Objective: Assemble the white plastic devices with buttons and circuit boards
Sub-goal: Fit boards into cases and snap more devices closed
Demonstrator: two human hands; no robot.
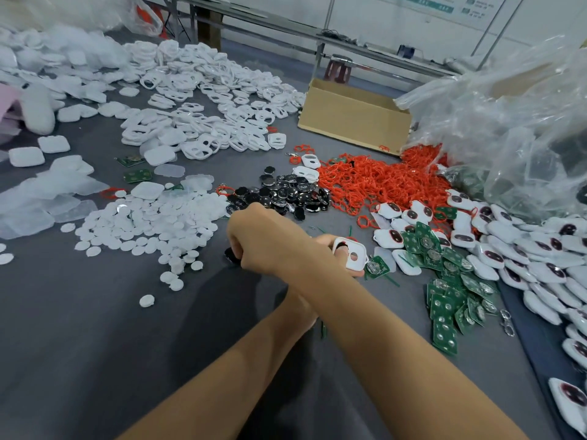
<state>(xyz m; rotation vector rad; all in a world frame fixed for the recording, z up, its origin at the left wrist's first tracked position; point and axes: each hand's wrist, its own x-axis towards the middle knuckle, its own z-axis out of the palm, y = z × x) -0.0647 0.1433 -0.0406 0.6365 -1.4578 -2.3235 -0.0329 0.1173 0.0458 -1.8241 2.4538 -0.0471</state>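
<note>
Far to the left of the fingers a drift of white discs [143, 217] lay on the grey table [95, 344]; nearer, the right hand [263, 239], its arm crossed over the other, had its fingers [236, 246] curled down tight on a black button [230, 255] that touched the table, seemingly pinching it, though the tips were hidden under the knuckles; just beyond those fingers lay the heap of black buttons [286, 192]; to their right the left hand [324, 242], mostly covered by the crossing forearm, gripped a white shell [351, 257], the piece being assembled, tilted and raised off the table with its cut-outs facing up; a circuit board [376, 268] lay just beside that shell, with the red rings [381, 182] well beyond it and the pile of green boards [444, 281] and the finished devices [508, 249] further right. The step in hand looked to be fetching a button for the shell; to do it well the right fingers should probably lift one button only and keep its printed face outward; the arm would have to uncross without knocking the shell; the left fingers should hold the shell by its edges so that the opening stays clear; the button's lobed outline should be turned to match the cut-out before it is pressed, since a skewed button might jam or sit proud under the board.
</note>
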